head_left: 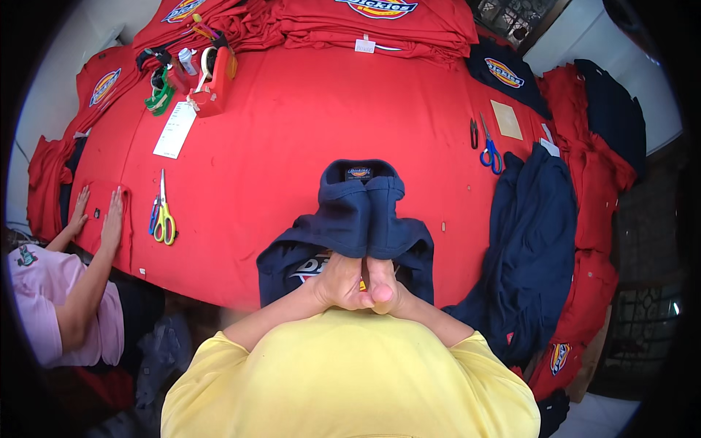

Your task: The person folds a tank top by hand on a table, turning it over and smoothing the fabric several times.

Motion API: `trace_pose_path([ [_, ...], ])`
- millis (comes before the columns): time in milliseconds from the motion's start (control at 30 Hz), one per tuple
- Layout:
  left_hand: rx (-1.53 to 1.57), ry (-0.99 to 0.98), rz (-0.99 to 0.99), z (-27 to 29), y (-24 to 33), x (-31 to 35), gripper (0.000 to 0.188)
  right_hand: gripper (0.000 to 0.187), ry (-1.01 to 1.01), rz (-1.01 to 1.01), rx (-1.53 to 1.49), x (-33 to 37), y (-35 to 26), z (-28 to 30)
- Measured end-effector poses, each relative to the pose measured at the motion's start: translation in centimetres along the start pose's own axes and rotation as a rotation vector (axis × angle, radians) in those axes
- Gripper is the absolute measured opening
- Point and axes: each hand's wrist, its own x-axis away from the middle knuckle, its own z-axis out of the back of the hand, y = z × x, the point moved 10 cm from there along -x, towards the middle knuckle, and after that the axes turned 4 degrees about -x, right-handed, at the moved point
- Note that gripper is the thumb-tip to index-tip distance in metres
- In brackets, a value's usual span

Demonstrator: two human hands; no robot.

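Note:
A navy sweatshirt [343, 212] lies bunched at the table's near edge, its neck opening and inside label facing up. Two thick folds of its fabric stand side by side in front of me, above a colourful chest print. My left hand [343, 283] grips the left fold from below; its fingers go under the cloth and are hidden. Close beside it, my right hand [382, 285] holds the right fold the same way, thumb showing. Both hands are nearly touching.
Red cloth [292, 131] covers the table. Yellow-handled scissors [165, 219] lie left, blue-handled scissors [491, 150] right. A red tape dispenser [213, 84] stands at the back left. Navy garments [529, 241] lie right. Another person's hands [109, 219] rest flat on a red garment.

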Motion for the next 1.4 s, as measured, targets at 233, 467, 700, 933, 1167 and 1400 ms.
trace_pose_path([
  [233,-0.432,-0.244,0.64,2.9,-4.8,-0.9,0.058,0.058,0.242,-0.643,0.164,-0.8,4.0,8.1],
  [467,-1.02,-0.404,0.83,12.8,-1.6,10.5,0.045,0.045,-0.078,-1.031,0.878,10.4,1.7,12.3],
  [700,-0.55,0.346,0.994,30.4,0.2,7.7,0.022,0.014,0.752,-0.631,0.156,7.6,-2.6,22.1],
  [933,-0.462,-0.49,0.747,11.6,-2.2,0.1,0.038,0.024,0.443,-0.634,0.168,-3.5,-3.2,21.9],
  [1167,-0.348,-0.531,0.804,13.8,-6.3,5.6,0.028,0.031,0.528,-0.538,0.498,-3.0,-12.0,25.6],
  [1400,-0.499,0.097,0.436,26.5,-7.6,-12.8,0.052,0.051,0.575,-0.043,0.928,-14.5,-11.3,33.4],
])
